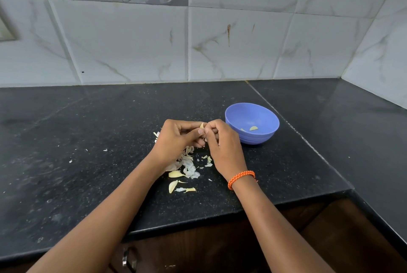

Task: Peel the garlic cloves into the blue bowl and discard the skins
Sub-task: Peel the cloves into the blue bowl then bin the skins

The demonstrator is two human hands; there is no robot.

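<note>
Both hands meet over the black counter, just left of the blue bowl [259, 138]. My left hand [176, 140] and my right hand [222, 142] pinch one garlic clove [201, 125] between their fingertips; only its pale tip shows. A peeled clove [253, 128] lies inside the bowl with a smaller pale piece beside it. Under my hands lies a heap of white garlic skins [187, 166]. Two cloves lie near it on the counter, one [175, 174] at the heap's near edge and one [172, 186] just below.
The black stone counter [88, 151] runs to a tiled wall behind and turns along the right side. Its front edge is close to me, with dark wooden cabinet fronts and a metal handle [128, 258] below. Small skin flecks [105, 150] dot the counter's left part.
</note>
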